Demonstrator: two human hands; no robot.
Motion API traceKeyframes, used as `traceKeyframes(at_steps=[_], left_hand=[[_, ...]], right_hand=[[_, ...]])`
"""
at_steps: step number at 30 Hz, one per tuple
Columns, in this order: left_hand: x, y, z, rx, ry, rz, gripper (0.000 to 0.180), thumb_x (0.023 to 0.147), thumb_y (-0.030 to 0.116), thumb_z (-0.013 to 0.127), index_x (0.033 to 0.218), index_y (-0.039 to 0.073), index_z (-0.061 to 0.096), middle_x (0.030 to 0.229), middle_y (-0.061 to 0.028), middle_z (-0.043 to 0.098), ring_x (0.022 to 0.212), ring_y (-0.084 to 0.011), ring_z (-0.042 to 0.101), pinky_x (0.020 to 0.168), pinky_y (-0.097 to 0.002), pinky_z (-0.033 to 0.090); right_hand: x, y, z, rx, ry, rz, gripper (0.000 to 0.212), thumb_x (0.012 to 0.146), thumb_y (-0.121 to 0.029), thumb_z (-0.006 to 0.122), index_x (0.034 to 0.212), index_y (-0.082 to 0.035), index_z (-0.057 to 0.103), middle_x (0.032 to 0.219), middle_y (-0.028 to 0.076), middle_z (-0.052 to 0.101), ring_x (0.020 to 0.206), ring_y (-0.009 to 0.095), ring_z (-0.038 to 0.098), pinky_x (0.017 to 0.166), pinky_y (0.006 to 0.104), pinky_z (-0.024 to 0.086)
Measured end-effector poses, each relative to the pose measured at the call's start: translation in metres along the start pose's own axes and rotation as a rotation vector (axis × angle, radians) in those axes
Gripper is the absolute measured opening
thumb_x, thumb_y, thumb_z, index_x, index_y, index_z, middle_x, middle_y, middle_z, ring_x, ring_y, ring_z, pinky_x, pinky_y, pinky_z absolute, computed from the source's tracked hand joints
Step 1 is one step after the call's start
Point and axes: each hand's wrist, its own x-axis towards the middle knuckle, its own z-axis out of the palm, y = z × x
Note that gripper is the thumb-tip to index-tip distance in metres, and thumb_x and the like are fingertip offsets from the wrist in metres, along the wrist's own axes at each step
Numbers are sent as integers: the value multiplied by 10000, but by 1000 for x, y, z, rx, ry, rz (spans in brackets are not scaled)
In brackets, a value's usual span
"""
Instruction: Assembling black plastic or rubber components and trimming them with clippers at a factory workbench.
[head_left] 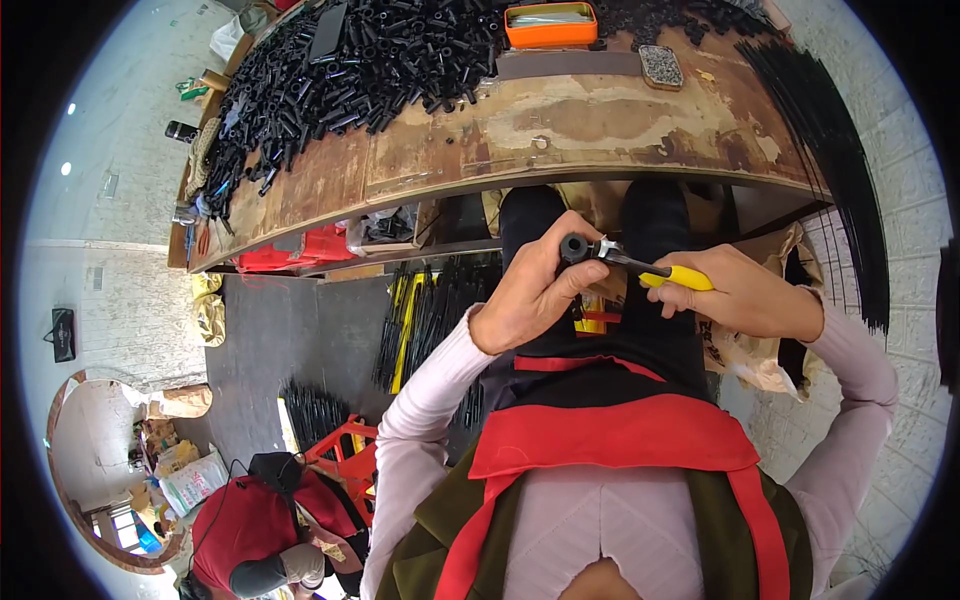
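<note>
And look at the left half of this worktop, buried under a heap of black tube fittings, far too many to count, spilling towards the near edge! One dark flat slab lies on top. Near the far edge sits one orange tin, thin rods inside; nearer this way, one smooth grey strip, with one round-cornered box, speckled and grainy on top, at its right end. Long, slim black rods hang in a thick sheaf over the right end. More black rods lie on the floor among yellow strips, and behind, a co-worker in red bends low.

Here's the action, just off the near edge, above the lap: the left hand closes thumb and fingers round one hollow, round-ended black fitting. The right hand grips one yellow-handled tool, its metal end right beside that fitting; whether they touch, I can't tell.
</note>
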Motion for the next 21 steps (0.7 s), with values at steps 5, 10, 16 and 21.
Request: traceKeyframes(at_steps=[5,10,16,21], left_hand=[[-6,0,-1,-18,75,-14,157,981,142,571,1020,20,480,777,-48,581,751,-83,574,664,-268,467],[-9,1,5,-51,37,-78,138,969,158,553,985,31,502,842,6,475,768,-55,405,676,-197,337],[-15,-17,-6,59,42,81,216,959,141,544,1119,-4,536,746,-5,472,685,-78,452,641,-230,409],[8,-13,-11,-135,385,99,370,1007,237,519,1282,-10,498,769,-9,455,671,-84,470,649,-201,403]], right_hand=[[0,-26,2,104,-11,140,237,967,-242,556,912,-12,580,701,52,628,645,122,613,597,276,461],[4,-6,15,-25,38,137,393,957,-366,576,864,15,600,684,119,610,583,225,556,582,356,445],[28,16,4,-267,86,-223,189,908,-186,632,880,-9,572,712,109,573,626,265,570,587,333,443],[78,85,-88,-586,673,-310,179,812,-123,676,960,-37,625,865,178,637,817,376,614,684,439,466]])
